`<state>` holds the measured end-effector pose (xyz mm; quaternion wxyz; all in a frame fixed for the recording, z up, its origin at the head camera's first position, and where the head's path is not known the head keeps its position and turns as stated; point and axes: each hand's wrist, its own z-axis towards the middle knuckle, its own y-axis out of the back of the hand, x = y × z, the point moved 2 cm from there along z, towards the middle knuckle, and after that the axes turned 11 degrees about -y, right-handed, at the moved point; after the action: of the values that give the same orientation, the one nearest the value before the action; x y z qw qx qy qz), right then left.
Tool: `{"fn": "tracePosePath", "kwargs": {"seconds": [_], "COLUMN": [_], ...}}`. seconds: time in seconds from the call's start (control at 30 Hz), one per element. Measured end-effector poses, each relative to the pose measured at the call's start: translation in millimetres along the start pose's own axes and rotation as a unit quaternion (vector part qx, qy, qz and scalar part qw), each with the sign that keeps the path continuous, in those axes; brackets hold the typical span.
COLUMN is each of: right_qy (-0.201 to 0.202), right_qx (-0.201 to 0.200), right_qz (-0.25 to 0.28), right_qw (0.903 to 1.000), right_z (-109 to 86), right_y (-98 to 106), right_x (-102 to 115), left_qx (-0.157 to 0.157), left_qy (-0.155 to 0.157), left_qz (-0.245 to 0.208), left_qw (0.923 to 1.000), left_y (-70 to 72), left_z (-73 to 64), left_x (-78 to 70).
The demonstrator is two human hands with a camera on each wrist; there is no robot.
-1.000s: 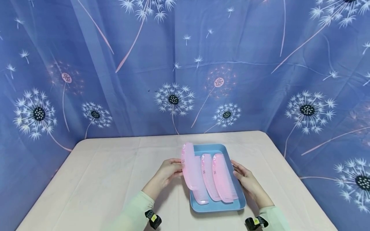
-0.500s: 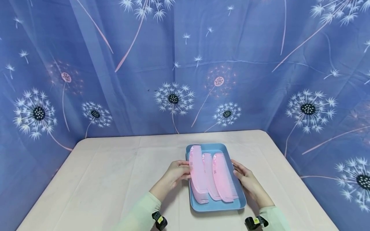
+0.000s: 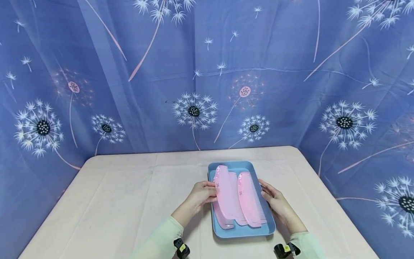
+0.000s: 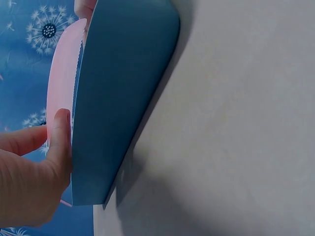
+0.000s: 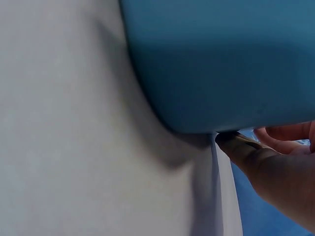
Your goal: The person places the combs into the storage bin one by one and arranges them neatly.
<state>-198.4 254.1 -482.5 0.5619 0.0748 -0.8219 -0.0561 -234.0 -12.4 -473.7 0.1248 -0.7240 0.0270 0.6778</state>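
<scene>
In the head view a blue tray (image 3: 240, 233) stands on the table with several pink combs in it. My left hand (image 3: 201, 196) pinches one pink comb (image 3: 223, 194) by its spine, over the tray's left side. It overlaps another comb (image 3: 222, 217) beneath it and a middle comb (image 3: 237, 201). A further comb (image 3: 247, 201) lies at the right, with teeth showing past its edge. In the left wrist view thumb and fingers grip the comb (image 4: 64, 73) above the tray wall (image 4: 123, 73). My right hand (image 3: 279, 205) touches the tray's right wall from outside with relaxed fingers.
A pale cloth-covered table (image 3: 113, 201) surrounds the tray. Behind it and at both sides hangs a blue curtain (image 3: 155, 118) with dandelion prints. Each wrist carries a small black camera, such as the one on the left wrist (image 3: 182, 248).
My left hand has moved right with the comb, from the tray's left rim to over the combs inside. The right hand and the tray have stayed in place.
</scene>
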Motion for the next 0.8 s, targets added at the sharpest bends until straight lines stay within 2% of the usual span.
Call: {"fn": "tracePosePath", "kwargs": {"seconds": [0.43, 0.8], "right_qy": [0.002, 0.002], "right_qx": [-0.004, -0.01], "right_qz": [-0.002, -0.008], "right_qw": [1.0, 0.9999], "right_z": [1.8, 3.2], "right_y": [0.4, 0.1], "right_x": [-0.8, -1.5], "left_qx": [0.005, 0.005], "left_qy": [-0.001, -0.003], "left_qz": [0.002, 0.036], "left_qw": [1.0, 0.9993], "left_y": [-6.8, -14.2], "left_z": [1.6, 0.4], "left_x": [1.3, 1.2]}}
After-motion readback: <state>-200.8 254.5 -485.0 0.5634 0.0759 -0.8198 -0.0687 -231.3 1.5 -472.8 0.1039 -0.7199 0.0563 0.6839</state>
